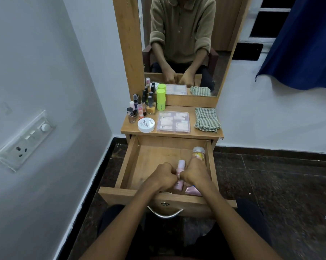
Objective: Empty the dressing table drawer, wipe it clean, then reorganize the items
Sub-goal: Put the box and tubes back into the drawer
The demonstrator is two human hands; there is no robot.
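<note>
I see both grips in open wooden drawer (130,166) | left grip (165,174) fisted on pale pink bottle (179,177) | right grip (195,172) holding pink tube (193,191)

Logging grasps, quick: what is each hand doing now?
Left hand: fingers curled on the pink bottle.
Right hand: gripping the clear-capped bottle.

The open wooden drawer (128,166) holds a pink bottle (179,175), a clear-capped bottle (198,153) and a pink tube (193,191).
</note>
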